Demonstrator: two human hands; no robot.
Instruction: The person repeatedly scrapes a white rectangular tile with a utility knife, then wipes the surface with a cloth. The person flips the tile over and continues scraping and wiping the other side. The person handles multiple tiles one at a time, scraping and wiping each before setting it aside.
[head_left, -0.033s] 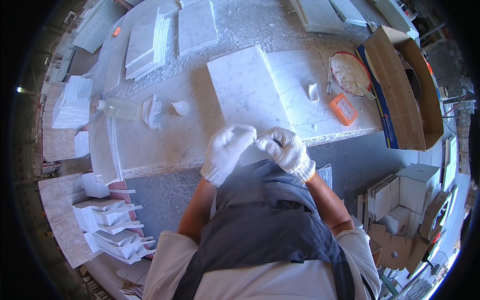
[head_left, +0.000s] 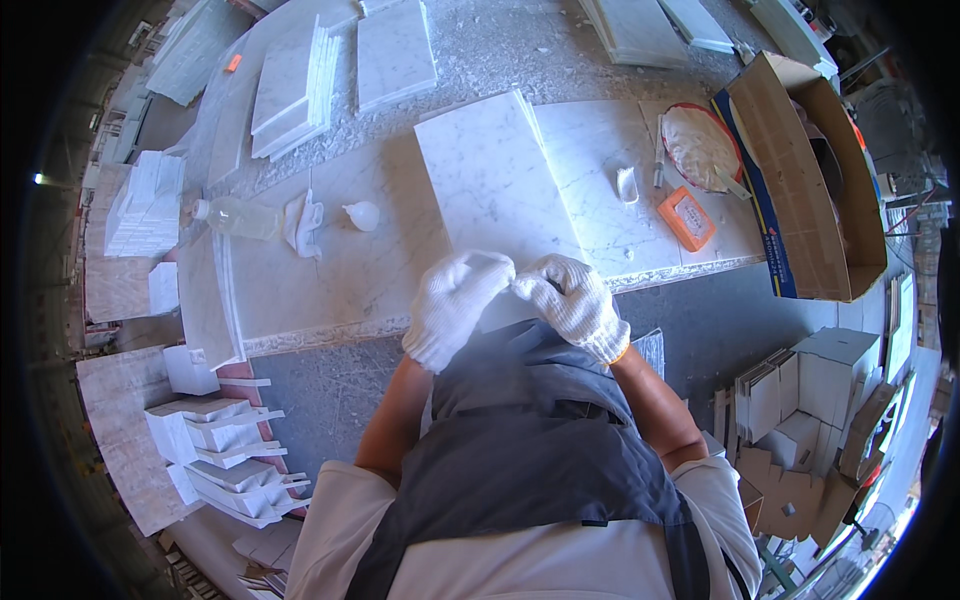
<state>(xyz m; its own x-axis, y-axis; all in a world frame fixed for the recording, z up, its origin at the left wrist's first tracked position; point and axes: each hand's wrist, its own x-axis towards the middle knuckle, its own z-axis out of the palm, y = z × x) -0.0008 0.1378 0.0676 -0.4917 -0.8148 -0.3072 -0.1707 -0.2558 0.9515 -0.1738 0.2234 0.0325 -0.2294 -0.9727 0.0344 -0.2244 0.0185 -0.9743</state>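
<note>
My left hand (head_left: 455, 308) and my right hand (head_left: 575, 303), both in white knitted gloves, meet in front of my dark grey apron (head_left: 530, 450). Their fingertips are pinched together and touch or nearly touch. Whatever lies between them is too small or too hidden to make out. Just beyond the gloves, at the near edge of the worktable (head_left: 330, 285), rests a short stack of grey-veined white marble tiles (head_left: 500, 185). Its near end is partly covered by my hands.
To the left lie a clear bottle (head_left: 243, 218), a white plastic piece (head_left: 303, 222) and a white bulb-shaped thing (head_left: 362, 215). Rightward are a small white container (head_left: 627, 185), an orange block (head_left: 687, 218), a red-rimmed bowl of pale paste (head_left: 698, 145) and a cardboard box (head_left: 795, 185).
</note>
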